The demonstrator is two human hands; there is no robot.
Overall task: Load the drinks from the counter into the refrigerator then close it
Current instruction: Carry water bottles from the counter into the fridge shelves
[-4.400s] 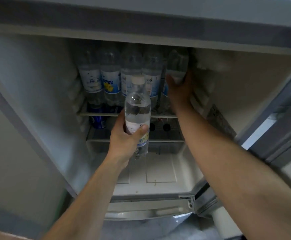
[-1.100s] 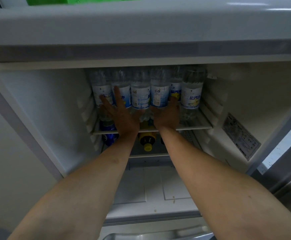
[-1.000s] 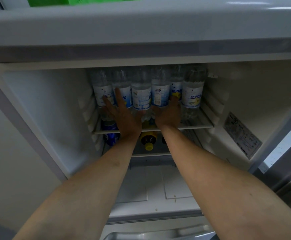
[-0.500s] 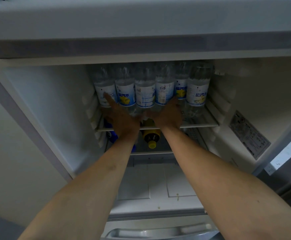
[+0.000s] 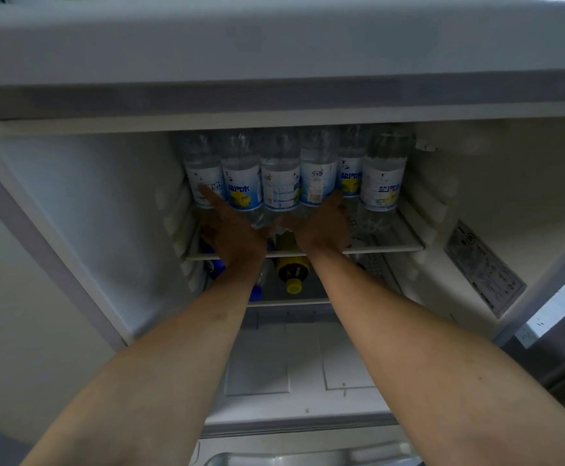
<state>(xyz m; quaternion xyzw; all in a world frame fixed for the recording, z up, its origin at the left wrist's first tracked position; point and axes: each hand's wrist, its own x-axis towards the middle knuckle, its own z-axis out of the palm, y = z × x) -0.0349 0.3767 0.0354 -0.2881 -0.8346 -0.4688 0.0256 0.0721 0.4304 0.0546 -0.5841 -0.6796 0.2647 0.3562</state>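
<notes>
This looks like a home kitchen or a small pantry corner, seen from in front of an open household refrigerator (image 5: pixel 72 203) with plain white plastic walls and ribbed shelf rails. Just beyond the left hand (image 5: pixel 237 237) and the right hand (image 5: pixel 324 227) a row of labelled water bottles (image 5: pixel 281 183) stands on a glass shelf (image 5: pixel 402 245), with more drinks lying below the hands. To the right of the right hand a rating sticker (image 5: pixel 482 270) marks the wall.
</notes>
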